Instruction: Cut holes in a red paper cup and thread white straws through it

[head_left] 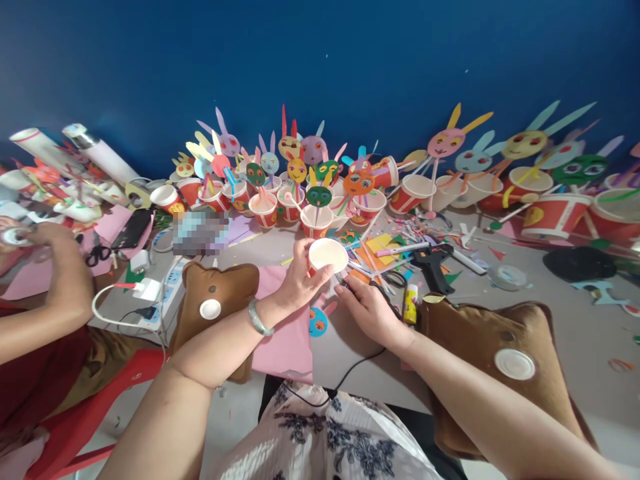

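My left hand (303, 275) is wrapped round a small paper cup (329, 255), tilted so that its pale round face shows towards me. Close by on the right, my right hand (369, 308) has its fingers closed near the cup, around a narrow dark thing that I cannot make out. Black-handled scissors (397, 277) show just beyond that hand. Between my forearms lies a blue paper face (318, 323) with a pink ear, beside a sheet of pink paper (283, 333).
Several red paper cups with rabbit figures (319, 195) line the wall. Paper scraps, a glue gun (434, 265) and a glue stick (411, 304) lie right. Brown cushions (493, 393) flank my arms. Left are a power strip (170, 293) and another person's arm (60, 280).
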The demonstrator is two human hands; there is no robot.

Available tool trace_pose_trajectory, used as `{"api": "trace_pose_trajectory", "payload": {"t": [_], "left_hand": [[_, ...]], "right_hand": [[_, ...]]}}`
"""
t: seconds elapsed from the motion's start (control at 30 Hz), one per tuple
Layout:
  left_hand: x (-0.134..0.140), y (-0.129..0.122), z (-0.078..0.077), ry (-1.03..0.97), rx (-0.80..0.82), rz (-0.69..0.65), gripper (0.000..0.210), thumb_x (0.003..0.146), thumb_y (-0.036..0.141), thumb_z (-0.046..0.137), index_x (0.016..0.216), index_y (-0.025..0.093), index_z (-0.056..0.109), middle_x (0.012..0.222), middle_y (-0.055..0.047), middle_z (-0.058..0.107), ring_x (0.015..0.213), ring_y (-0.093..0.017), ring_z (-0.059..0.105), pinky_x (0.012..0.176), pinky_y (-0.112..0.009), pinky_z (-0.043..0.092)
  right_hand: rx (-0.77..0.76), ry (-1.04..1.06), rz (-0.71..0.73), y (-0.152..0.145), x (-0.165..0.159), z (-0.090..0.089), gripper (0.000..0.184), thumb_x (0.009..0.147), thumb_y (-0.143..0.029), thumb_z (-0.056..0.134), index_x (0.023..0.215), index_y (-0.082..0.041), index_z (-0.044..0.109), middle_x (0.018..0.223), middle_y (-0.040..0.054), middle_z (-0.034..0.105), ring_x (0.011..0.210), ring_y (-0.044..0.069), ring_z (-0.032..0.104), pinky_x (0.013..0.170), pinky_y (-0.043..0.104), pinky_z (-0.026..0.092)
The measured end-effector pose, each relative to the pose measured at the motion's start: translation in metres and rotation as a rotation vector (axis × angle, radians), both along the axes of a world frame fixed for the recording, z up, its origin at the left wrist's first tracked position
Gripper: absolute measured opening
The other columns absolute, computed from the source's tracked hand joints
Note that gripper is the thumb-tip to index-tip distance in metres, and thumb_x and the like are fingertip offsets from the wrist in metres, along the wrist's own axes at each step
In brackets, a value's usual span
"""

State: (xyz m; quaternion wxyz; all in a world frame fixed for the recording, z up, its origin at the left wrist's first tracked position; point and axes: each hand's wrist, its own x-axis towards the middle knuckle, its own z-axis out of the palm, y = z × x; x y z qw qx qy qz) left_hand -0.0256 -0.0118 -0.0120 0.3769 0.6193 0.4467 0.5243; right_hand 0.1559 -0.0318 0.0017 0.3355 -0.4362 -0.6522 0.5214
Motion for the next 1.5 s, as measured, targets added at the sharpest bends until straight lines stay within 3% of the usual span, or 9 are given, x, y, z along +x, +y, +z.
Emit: {"api": "trace_pose_trajectory", "payload": {"t": [0.17, 0.3, 0.47, 0.63, 0.93, 1.1, 1.27, 1.5], "left_hand": [[0.001, 0.001, 0.0, -0.058, -0.023, 0.004, 0.063, 0.086, 0.066, 0.063, 0.121, 0.021, 0.035, 0.116, -0.01, 0.059, 0.103, -0.021, 0.063, 0.088, -0.034, 0.053], [0.0, 0.0, 0.001, -0.066, -0.058, -0.016, 0.063, 0.086, 0.064, 0.065, 0.122, 0.022, 0.035, 0.118, -0.01, 0.058, 0.104, -0.02, 0.063, 0.088, -0.033, 0.053], [0.0, 0.0, 0.004, -0.063, -0.034, -0.017, 0.062, 0.086, 0.063, 0.065, 0.121, 0.022, 0.035, 0.115, -0.01, 0.059, 0.103, -0.02, 0.063, 0.089, -0.035, 0.053], [0.0, 0.0, 0.003, -0.036, -0.04, -0.002, 0.063, 0.086, 0.065, 0.063, 0.121, 0.021, 0.036, 0.118, -0.011, 0.057, 0.106, -0.022, 0.062, 0.092, -0.036, 0.053], [0.0, 0.001, -0.004, -0.036, 0.006, 0.041, 0.064, 0.085, 0.064, 0.064, 0.124, 0.021, 0.037, 0.12, -0.011, 0.055, 0.109, -0.023, 0.059, 0.094, -0.038, 0.05], [-0.001, 0.0, -0.004, -0.05, -0.015, 0.066, 0.065, 0.083, 0.064, 0.066, 0.123, 0.021, 0.038, 0.12, -0.011, 0.054, 0.108, -0.023, 0.059, 0.092, -0.036, 0.051], [-0.003, 0.001, -0.011, -0.013, 0.001, 0.085, 0.063, 0.085, 0.061, 0.065, 0.125, 0.021, 0.039, 0.123, -0.011, 0.053, 0.109, -0.022, 0.058, 0.093, -0.037, 0.051], [-0.008, 0.003, -0.024, 0.009, 0.063, 0.117, 0.06, 0.086, 0.057, 0.066, 0.127, 0.02, 0.043, 0.119, -0.011, 0.058, 0.105, -0.023, 0.061, 0.091, -0.037, 0.054]], "right_hand": [[-0.256, 0.078, 0.128, 0.0, 0.0, -0.001, 0.047, 0.098, -0.063, 0.044, 0.071, -0.025, 0.041, 0.053, -0.0062, 0.035, 0.045, 0.011, 0.029, 0.044, 0.028, 0.024], [0.035, -0.046, -0.015, 0.001, 0.0, -0.002, 0.043, 0.094, -0.06, 0.056, 0.073, -0.024, 0.046, 0.057, -0.0044, 0.04, 0.052, 0.012, 0.033, 0.049, 0.028, 0.026], [-0.096, 0.019, 0.109, 0.002, 0.0, -0.004, 0.044, 0.1, -0.059, 0.045, 0.073, -0.024, 0.043, 0.057, -0.0047, 0.039, 0.051, 0.012, 0.034, 0.049, 0.028, 0.029], [0.106, -0.037, 0.014, 0.0, -0.002, -0.008, 0.039, 0.099, -0.055, 0.049, 0.076, -0.023, 0.049, 0.062, -0.0034, 0.042, 0.058, 0.014, 0.036, 0.053, 0.028, 0.032], [0.078, 0.001, -0.017, -0.001, -0.004, -0.021, 0.043, 0.098, -0.059, 0.049, 0.073, -0.025, 0.043, 0.06, -0.0036, 0.04, 0.057, 0.014, 0.037, 0.052, 0.029, 0.031], [0.006, 0.029, 0.0, -0.005, -0.006, -0.017, 0.042, 0.096, -0.062, 0.05, 0.077, -0.025, 0.043, 0.059, -0.0055, 0.038, 0.052, 0.012, 0.034, 0.049, 0.028, 0.029], [-0.055, 0.027, -0.009, -0.007, -0.009, -0.015, 0.041, 0.096, -0.064, 0.048, 0.081, -0.026, 0.042, 0.06, -0.0046, 0.048, 0.052, 0.014, 0.046, 0.052, 0.03, 0.036], [-0.001, -0.032, 0.019, -0.007, -0.009, -0.015, 0.036, 0.1, -0.057, 0.044, 0.083, -0.026, 0.047, 0.076, 0.0046, 0.071, 0.068, 0.02, 0.064, 0.068, 0.037, 0.048]]}}
